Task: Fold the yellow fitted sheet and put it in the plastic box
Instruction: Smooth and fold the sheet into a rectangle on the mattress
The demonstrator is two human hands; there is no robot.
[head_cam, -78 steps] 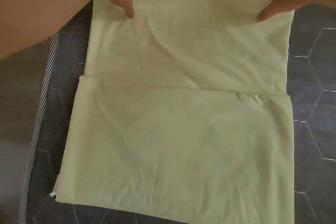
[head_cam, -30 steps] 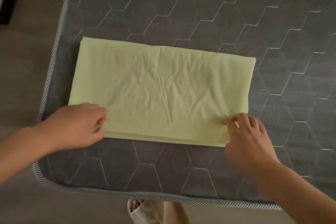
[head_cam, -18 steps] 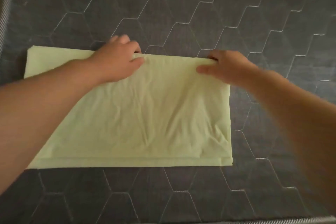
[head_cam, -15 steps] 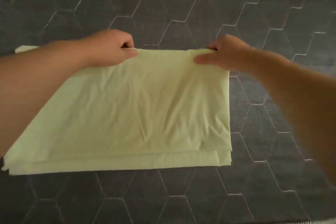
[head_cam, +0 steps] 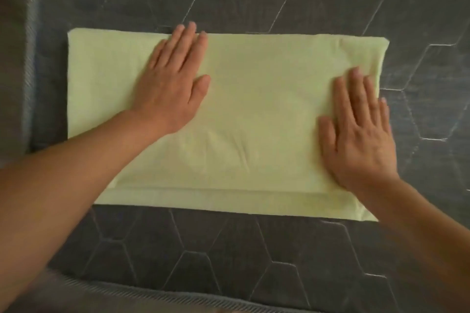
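The yellow fitted sheet (head_cam: 254, 109) lies folded into a long flat rectangle on the dark grey mattress (head_cam: 254, 256). Its layered edges show along the near side. My left hand (head_cam: 173, 84) rests flat on the sheet's left-centre, fingers straight and reaching its far edge. My right hand (head_cam: 356, 132) lies flat on the sheet's right end, fingers straight and pointing away from me. Neither hand grips the cloth. No plastic box is in view.
The mattress has a hexagon-stitched top and a striped piped edge along the left side (head_cam: 30, 58) and the near side (head_cam: 152, 295). Bare mattress surrounds the sheet on all sides.
Both hands pinched the sheet's far edge and folded it toward me. They have since let go and now lie flat on top of the narrower folded stack.
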